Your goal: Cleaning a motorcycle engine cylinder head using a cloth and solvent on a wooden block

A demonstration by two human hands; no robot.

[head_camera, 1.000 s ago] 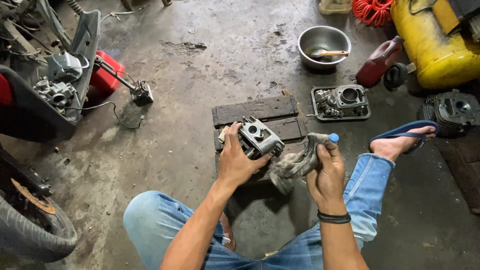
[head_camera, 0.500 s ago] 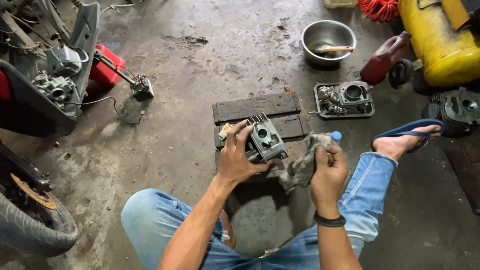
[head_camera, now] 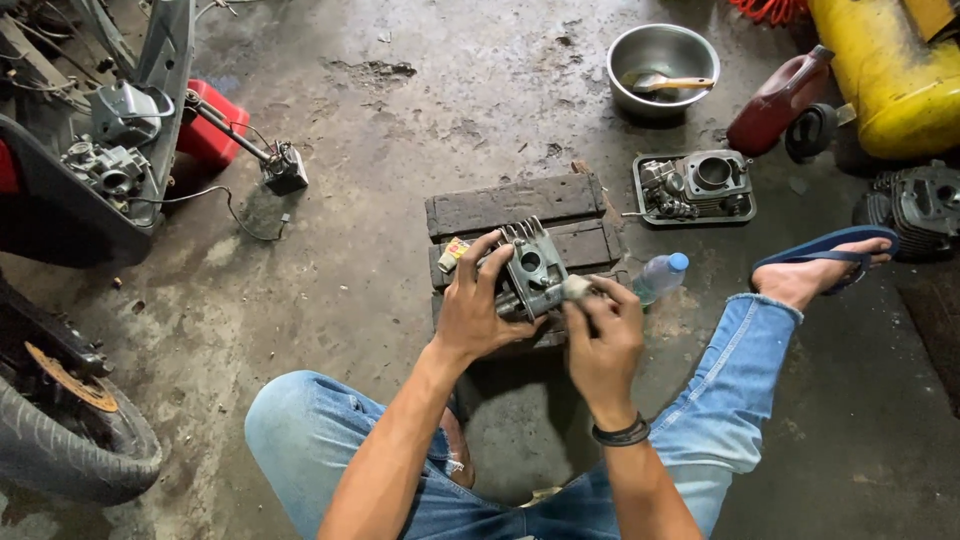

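Both hands hold one finned grey metal engine cylinder head point(head_camera: 533, 272) above dark wooden planks point(head_camera: 515, 205). The left hand point(head_camera: 478, 312) wraps its left edge; the right hand point(head_camera: 603, 340) pinches a grey rag point(head_camera: 575, 289) against it. Fingers hide its underside. A small yellow-and-red labelled tube point(head_camera: 452, 254) lies beside the left fingertips.

Both hands point(head_camera: 540, 325) raised together (fingers curled).

engine part point(head_camera: 530, 272): we note dull grey metal
bowl point(head_camera: 660, 62): silver, far right
tank point(head_camera: 885, 75): yellow
jug point(head_camera: 775, 100): dark red
sandal point(head_camera: 825, 250): blue
jeans point(head_camera: 320, 450): we log faded blue
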